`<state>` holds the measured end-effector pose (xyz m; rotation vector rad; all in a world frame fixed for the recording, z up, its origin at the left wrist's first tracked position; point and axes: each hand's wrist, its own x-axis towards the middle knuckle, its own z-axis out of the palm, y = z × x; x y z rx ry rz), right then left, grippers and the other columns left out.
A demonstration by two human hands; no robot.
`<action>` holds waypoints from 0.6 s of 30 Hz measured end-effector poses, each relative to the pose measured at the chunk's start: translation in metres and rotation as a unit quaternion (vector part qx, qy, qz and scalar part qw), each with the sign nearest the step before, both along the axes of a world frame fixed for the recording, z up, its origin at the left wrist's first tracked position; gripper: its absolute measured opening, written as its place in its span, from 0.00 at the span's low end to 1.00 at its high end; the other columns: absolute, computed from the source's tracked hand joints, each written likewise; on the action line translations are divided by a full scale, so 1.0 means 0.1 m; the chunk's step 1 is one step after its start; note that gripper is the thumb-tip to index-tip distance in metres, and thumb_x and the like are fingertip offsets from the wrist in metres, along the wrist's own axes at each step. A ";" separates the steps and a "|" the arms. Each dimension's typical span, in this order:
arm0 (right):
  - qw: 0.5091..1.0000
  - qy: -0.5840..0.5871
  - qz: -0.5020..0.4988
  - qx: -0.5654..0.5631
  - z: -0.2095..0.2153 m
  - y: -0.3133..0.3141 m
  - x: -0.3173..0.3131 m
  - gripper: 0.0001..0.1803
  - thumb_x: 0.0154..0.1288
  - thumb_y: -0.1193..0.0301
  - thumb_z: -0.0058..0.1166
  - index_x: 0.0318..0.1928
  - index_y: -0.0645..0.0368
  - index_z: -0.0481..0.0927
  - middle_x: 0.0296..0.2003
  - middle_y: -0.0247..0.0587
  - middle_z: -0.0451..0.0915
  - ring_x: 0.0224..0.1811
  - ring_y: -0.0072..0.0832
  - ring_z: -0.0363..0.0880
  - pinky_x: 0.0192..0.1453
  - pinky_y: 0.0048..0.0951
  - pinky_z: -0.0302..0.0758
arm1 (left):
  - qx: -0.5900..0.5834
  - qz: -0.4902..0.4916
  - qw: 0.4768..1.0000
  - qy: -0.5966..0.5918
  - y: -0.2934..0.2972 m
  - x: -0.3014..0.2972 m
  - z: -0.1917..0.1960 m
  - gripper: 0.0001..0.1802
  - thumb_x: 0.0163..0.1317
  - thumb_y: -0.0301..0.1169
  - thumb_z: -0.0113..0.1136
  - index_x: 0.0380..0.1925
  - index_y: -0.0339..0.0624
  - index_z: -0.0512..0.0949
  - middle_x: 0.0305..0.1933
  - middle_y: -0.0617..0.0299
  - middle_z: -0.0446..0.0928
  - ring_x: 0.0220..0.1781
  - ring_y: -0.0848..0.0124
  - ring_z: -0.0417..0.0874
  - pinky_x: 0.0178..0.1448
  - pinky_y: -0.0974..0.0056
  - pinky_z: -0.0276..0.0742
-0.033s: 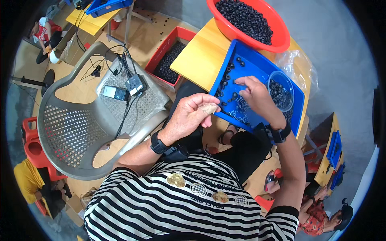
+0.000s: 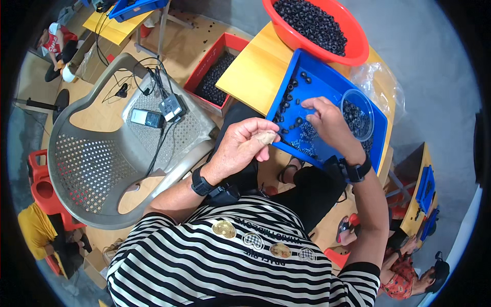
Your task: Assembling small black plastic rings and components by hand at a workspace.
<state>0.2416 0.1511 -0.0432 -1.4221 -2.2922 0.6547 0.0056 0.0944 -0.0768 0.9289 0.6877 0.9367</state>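
My left hand (image 2: 243, 146) is closed in a pinch just off the near left edge of a blue tray (image 2: 319, 82). A beige wrap (image 2: 266, 137) covers its thumb tip. What the pinch holds is mostly hidden. Over the tray, my right hand (image 2: 330, 123) has its index finger and thumb apart, with no piece visible between them. A small black ring-like piece (image 2: 297, 101) lies by its index fingertip. More black pieces (image 2: 286, 97) line the tray's left side. Small shiny metal parts (image 2: 307, 137) are scattered below the right hand. Beside that hand stands a clear round tub (image 2: 369, 134) containing black pieces.
A red basin (image 2: 358, 51) full of black pieces sits on the yellow table (image 2: 250, 77) beyond the tray, near a clear plastic bag (image 2: 381, 84). A red box (image 2: 202, 66) of pieces stands left. A grey chair (image 2: 82, 117) holds cables and devices. Other people sit around.
My right hand has drawn back slightly to the right, and a small black piece now shows by its fingertip. The left hand stays in place.
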 end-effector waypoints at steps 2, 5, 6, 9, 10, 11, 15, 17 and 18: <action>1.000 -0.009 0.009 0.028 -0.02 -0.05 0.08 0.14 0.51 0.82 0.53 0.42 0.62 0.75 0.34 0.46 0.75 0.37 0.38 0.75 0.43 0.31 0.72 | 0.006 0.001 1.000 -0.001 0.00 0.00 0.00 0.11 0.65 0.29 0.49 0.45 0.37 0.73 0.37 0.58 0.79 0.23 0.81 0.75 0.27 0.77 0.73; 0.997 -0.077 -0.004 0.010 -0.05 -0.13 0.12 0.14 0.51 0.82 0.53 0.41 0.62 0.76 0.33 0.46 0.75 0.37 0.38 0.75 0.43 0.31 0.72 | 0.008 0.001 1.000 -0.002 0.00 0.00 -0.01 0.11 0.65 0.29 0.49 0.45 0.37 0.73 0.37 0.58 0.79 0.23 0.81 0.75 0.27 0.77 0.73; 0.998 -0.069 -0.006 -0.002 -0.04 -0.14 0.11 0.13 0.51 0.82 0.53 0.41 0.62 0.76 0.33 0.46 0.75 0.36 0.38 0.75 0.42 0.31 0.72 | 0.007 0.000 1.000 -0.001 0.00 0.01 -0.01 0.11 0.65 0.29 0.49 0.45 0.37 0.73 0.37 0.58 0.79 0.23 0.81 0.75 0.27 0.77 0.73; 0.998 -0.053 -0.011 -0.017 0.01 -0.14 0.06 0.13 0.51 0.82 0.54 0.40 0.61 0.77 0.31 0.45 0.74 0.34 0.38 0.75 0.40 0.32 0.72 | 0.005 0.002 1.000 -0.006 0.00 0.01 -0.01 0.11 0.65 0.29 0.49 0.45 0.37 0.73 0.36 0.58 0.79 0.23 0.81 0.75 0.27 0.77 0.72; 0.999 -0.044 -0.013 -0.021 0.01 -0.13 0.05 0.14 0.51 0.82 0.54 0.40 0.60 0.77 0.30 0.45 0.74 0.33 0.37 0.74 0.39 0.32 0.72 | 0.004 0.003 1.000 -0.005 0.00 0.01 -0.01 0.11 0.65 0.29 0.49 0.45 0.37 0.73 0.36 0.58 0.79 0.23 0.81 0.75 0.27 0.77 0.72; 0.999 -0.045 -0.014 -0.020 -0.01 -0.12 0.05 0.14 0.51 0.82 0.54 0.40 0.60 0.77 0.30 0.45 0.74 0.33 0.37 0.74 0.39 0.32 0.72 | 0.003 0.003 1.000 -0.004 0.00 0.01 0.00 0.11 0.65 0.29 0.49 0.45 0.36 0.73 0.37 0.58 0.79 0.23 0.81 0.75 0.27 0.77 0.72; 0.997 -0.069 0.012 -0.029 -0.09 -0.10 0.04 0.11 0.49 0.79 0.56 0.37 0.58 0.77 0.28 0.47 0.74 0.33 0.43 0.76 0.38 0.37 0.74 | -0.003 0.002 1.000 0.004 0.00 0.01 0.01 0.11 0.65 0.29 0.49 0.45 0.36 0.73 0.37 0.58 0.79 0.23 0.81 0.75 0.27 0.77 0.72; 0.997 -0.069 0.008 -0.044 -0.08 -0.10 0.04 0.11 0.48 0.80 0.56 0.36 0.58 0.77 0.27 0.47 0.74 0.32 0.43 0.76 0.38 0.36 0.74 | 0.002 0.002 1.000 0.000 0.00 0.01 0.02 0.11 0.65 0.28 0.48 0.45 0.36 0.73 0.36 0.58 0.79 0.23 0.81 0.75 0.27 0.77 0.72; 0.998 -0.055 0.009 -0.040 -0.07 -0.10 0.04 0.12 0.49 0.80 0.56 0.36 0.58 0.78 0.27 0.46 0.74 0.31 0.39 0.76 0.37 0.34 0.74 | 0.002 0.003 1.000 0.000 0.00 0.01 0.01 0.11 0.65 0.28 0.48 0.45 0.36 0.73 0.36 0.58 0.79 0.23 0.81 0.75 0.27 0.77 0.72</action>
